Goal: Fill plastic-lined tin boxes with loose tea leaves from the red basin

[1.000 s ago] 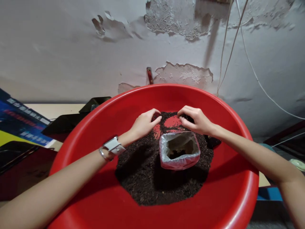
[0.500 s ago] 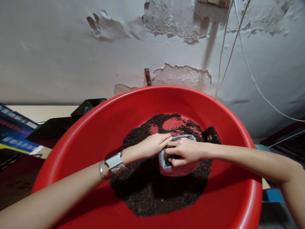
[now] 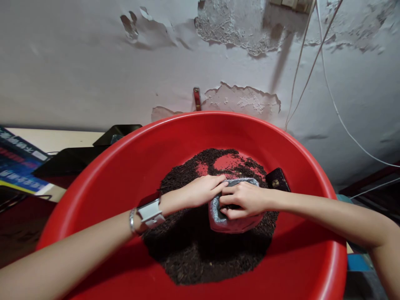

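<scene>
A big red basin (image 3: 125, 166) holds a heap of dark soil (image 3: 193, 254). In the heap stands a small red pot (image 3: 233, 223) lined with a grey plastic bag. My left hand (image 3: 203, 189) is cupped, fingers pressed together, at the pot's left rim. My right hand (image 3: 245, 199) is curled over the pot's mouth, with dark soil showing under its fingers. The two hands touch at the fingertips and hide most of the opening. A white watch (image 3: 150, 212) sits on my left wrist.
A small dark box (image 3: 277, 180) lies in the soil just right of the pot. Behind the basin is a peeling wall with hanging wires (image 3: 312, 62). Black objects (image 3: 75, 160) and a blue printed box (image 3: 18, 162) lie to the left.
Both hands came from the far side of the soil heap toward me and closed over the pot's mouth. Over the last half second they have barely moved.
</scene>
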The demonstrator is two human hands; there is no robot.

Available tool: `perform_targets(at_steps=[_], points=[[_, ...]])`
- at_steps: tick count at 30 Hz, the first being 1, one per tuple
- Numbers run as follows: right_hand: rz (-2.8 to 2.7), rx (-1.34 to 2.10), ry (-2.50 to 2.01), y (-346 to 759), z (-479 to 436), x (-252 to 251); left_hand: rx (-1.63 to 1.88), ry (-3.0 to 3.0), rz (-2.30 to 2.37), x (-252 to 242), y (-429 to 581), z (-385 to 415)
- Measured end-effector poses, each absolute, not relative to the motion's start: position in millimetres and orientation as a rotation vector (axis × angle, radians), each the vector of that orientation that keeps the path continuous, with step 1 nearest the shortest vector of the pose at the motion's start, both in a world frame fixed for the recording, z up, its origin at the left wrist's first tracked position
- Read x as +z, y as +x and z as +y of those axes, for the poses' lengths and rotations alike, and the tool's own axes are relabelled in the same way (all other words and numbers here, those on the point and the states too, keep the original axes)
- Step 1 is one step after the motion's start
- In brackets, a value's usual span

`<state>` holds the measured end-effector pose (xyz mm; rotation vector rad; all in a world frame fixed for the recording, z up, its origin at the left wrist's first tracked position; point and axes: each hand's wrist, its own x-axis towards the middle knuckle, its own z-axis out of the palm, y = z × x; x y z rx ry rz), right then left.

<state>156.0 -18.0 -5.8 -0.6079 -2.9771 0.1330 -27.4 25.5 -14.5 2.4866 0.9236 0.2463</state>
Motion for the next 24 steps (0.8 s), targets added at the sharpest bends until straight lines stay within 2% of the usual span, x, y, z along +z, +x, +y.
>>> perform_targets(at_steps=[24], points=[[-3.059,0.198,-0.701,155.1,-18.2,0.9,0.172,2.437,0.954,-8.7,-26.5,22.0]])
